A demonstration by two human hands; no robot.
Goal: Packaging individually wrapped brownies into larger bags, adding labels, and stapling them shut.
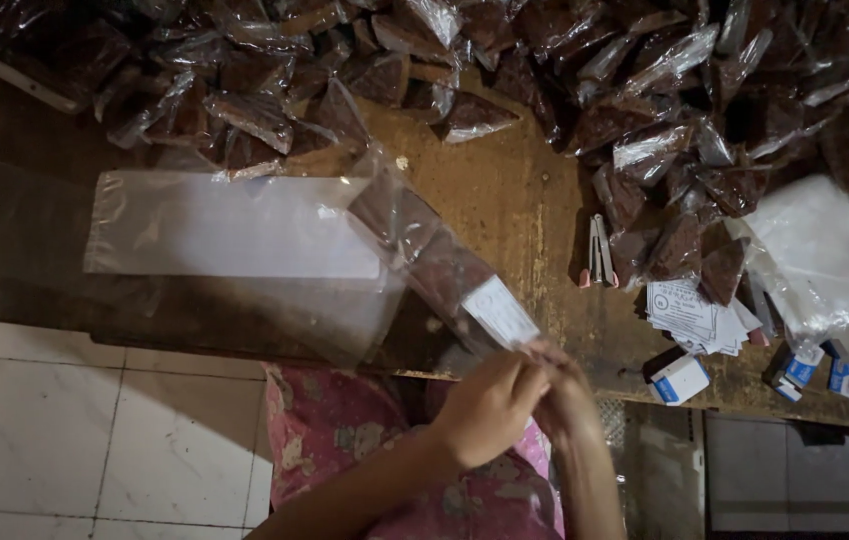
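Just above the person's lap, at the near edge of the bench (505,200), the left hand (490,405) and the right hand (565,400) are closed together on the near end of a long clear packet (435,260). Both hands pinch that end, where a small white paper label (501,312) sits inside the plastic; the fingertips hide the exact grip. The packet's long axis runs diagonally: from the hands it stretches up and away to the left, its far end pointing toward the heap of filled packets (345,70) at the back of the bench. Dark brown contents show through its middle part, and it seems lifted at the near end and resting on the bench farther out.

Left of the hands and beyond them, a flat empty clear bag (225,225) lies with its long side across the bench. Right of the hands, a small stapler (600,255) stands beside more dark packets, with a stack of white paper labels (690,315) and small blue and white boxes (795,370) nearer the bench edge. Farther right lies a pile of empty clear bags (825,250). Below the hands a pink patterned garment (335,430) covers the lap, over a white tiled floor (65,440).
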